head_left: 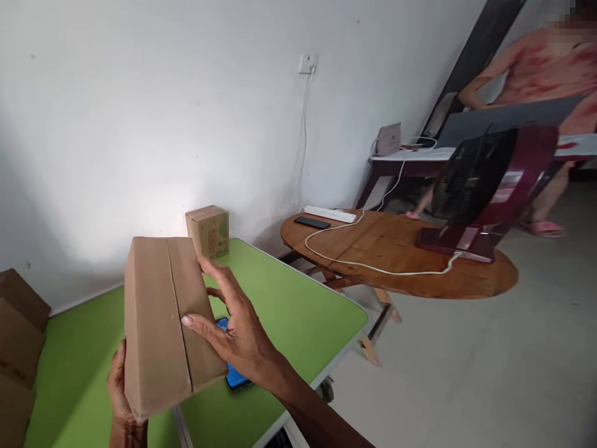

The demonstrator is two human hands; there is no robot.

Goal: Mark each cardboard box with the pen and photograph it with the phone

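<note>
A closed brown cardboard box (156, 323) is held tilted above a green table (289, 317), a narrow seam running down the face toward me. My left hand (122, 389) supports it from the lower left, its fingers mostly hidden behind the box. On the other side my right hand (237, 326) grips the right edge, thumb on the seamed face and fingers along the far side. A phone with a blue screen (237, 378) lies on the table beneath, partly covered by the box and my right hand.
A smaller printed carton (208, 231) stands at the table's back edge. Stacked boxes (17, 336) are at the left. An oval wooden table (373, 242) carries a dark red fan (499, 193), a power strip (330, 214) and a dark phone (312, 222). Another person (536, 74) is at the far right.
</note>
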